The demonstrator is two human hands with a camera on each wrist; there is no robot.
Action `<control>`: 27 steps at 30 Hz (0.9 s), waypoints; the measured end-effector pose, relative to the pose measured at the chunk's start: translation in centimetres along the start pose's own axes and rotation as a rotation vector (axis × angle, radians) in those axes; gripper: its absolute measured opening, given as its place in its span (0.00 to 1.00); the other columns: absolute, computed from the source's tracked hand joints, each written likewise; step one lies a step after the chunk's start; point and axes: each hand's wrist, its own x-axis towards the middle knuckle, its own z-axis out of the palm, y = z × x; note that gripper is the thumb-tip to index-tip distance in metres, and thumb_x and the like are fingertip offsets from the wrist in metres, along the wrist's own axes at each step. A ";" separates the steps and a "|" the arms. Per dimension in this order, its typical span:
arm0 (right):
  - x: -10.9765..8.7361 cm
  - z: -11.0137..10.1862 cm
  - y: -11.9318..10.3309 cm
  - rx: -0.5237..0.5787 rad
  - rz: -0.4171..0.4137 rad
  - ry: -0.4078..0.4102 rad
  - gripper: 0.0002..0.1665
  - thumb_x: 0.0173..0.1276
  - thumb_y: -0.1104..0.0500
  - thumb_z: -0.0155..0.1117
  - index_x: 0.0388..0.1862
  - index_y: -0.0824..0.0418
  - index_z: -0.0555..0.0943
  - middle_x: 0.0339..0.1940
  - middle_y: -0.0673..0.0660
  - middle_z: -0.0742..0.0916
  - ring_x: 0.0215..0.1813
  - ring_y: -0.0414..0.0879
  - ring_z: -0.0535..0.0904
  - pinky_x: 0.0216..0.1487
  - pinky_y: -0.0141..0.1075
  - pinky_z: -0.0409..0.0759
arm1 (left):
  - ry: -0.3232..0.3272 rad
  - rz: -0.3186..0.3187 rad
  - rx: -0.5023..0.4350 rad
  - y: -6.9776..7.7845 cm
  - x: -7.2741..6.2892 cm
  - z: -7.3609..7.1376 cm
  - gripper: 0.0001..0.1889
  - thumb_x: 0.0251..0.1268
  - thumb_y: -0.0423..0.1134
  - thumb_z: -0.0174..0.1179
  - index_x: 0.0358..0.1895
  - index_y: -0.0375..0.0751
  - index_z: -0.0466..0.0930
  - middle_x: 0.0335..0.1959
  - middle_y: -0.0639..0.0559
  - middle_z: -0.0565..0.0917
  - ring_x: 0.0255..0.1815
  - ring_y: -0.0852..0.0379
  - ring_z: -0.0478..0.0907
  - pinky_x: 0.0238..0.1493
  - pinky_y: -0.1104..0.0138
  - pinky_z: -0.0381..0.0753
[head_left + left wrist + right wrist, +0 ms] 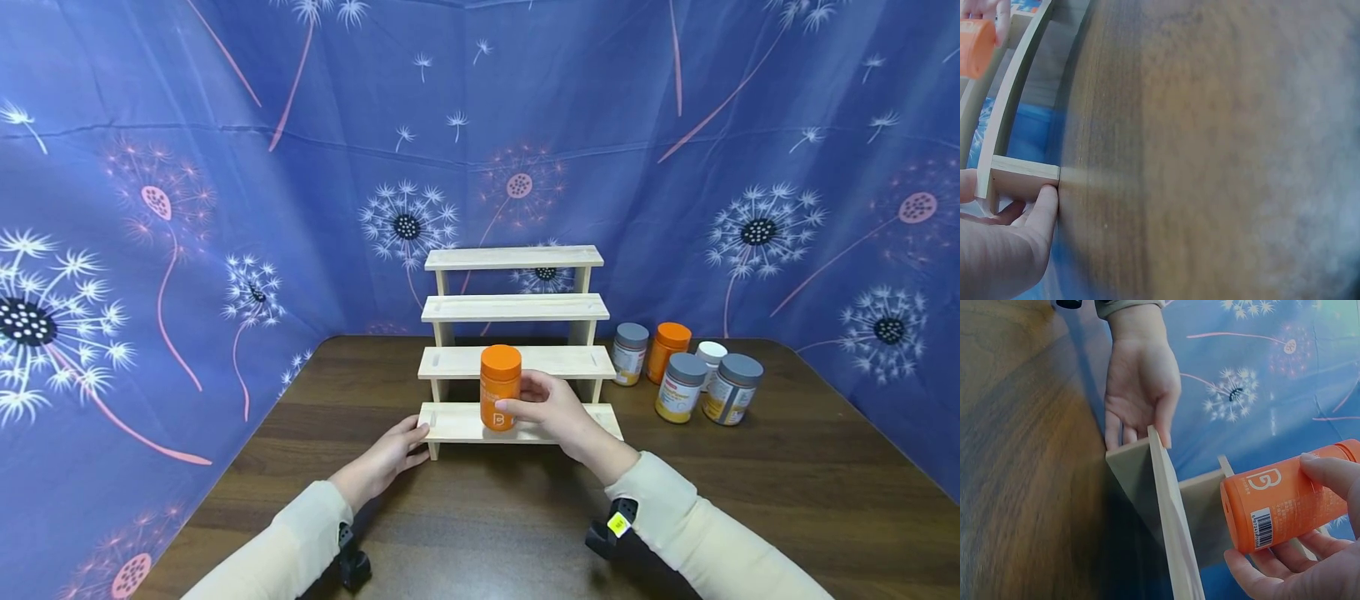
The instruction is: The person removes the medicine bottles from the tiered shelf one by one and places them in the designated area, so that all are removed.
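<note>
My right hand (551, 412) holds an orange bottle (499, 392) with an orange lid, thumb on the near side and fingers behind it. The bottle is upright over the lowest step of a pale wooden four-step display stand (517, 308). In the right wrist view, a gap shows between the bottle's base (1232, 515) and the step board (1171, 506). At the left end of that lowest step, my left hand (386, 458) grips the board's corner. The left wrist view shows its thumb on the board and fingers against the side leg (1025, 175).
Right of the stand several bottles are grouped: grey-lidded ones (678, 387), an orange one (667, 350) and a white-capped one (710, 358). All stand on a dark wooden table (480, 533). A blue dandelion-print cloth (465, 167) hangs behind and at the sides.
</note>
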 end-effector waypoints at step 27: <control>-2.0 -5.6 -0.3 -0.020 0.082 0.106 0.38 0.63 0.53 0.70 0.69 0.63 0.67 0.64 0.64 0.76 0.61 0.52 0.76 0.61 0.46 0.80 | 0.019 -0.001 -0.009 -0.2 0.1 0.1 0.25 0.78 0.37 0.40 0.72 0.27 0.53 0.65 0.29 0.69 0.73 0.34 0.57 0.71 0.46 0.65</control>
